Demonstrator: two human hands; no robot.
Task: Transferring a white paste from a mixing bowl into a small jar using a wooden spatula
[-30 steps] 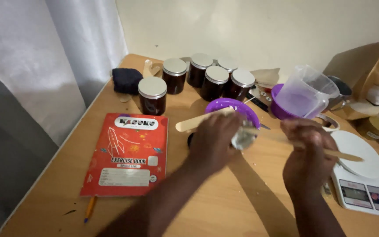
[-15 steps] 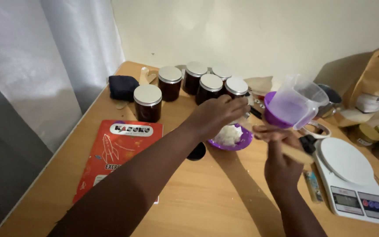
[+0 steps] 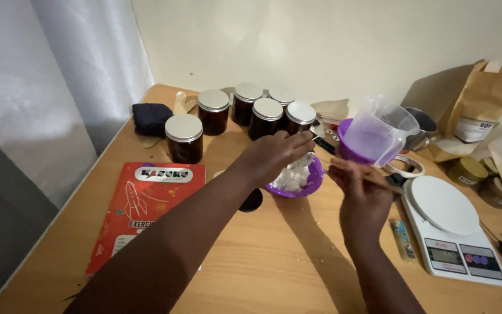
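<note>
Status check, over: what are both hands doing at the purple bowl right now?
Left hand over purple bowl, fingers in the white stuff. Right hand gripping wooden stick beside it. Dark jars behind, clear of both.

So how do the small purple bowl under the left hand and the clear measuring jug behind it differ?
The purple bowl is low, opaque and holds a white clumpy substance; the measuring jug is taller, see-through and looks empty. The left hand reaches into the bowl, while no hand touches the jug; the right hand, holding a wooden stick, is in front of it. The jug sits in another purple container, whereas the bowl rests directly on the wooden table. Both stand upright and uncovered.
</note>
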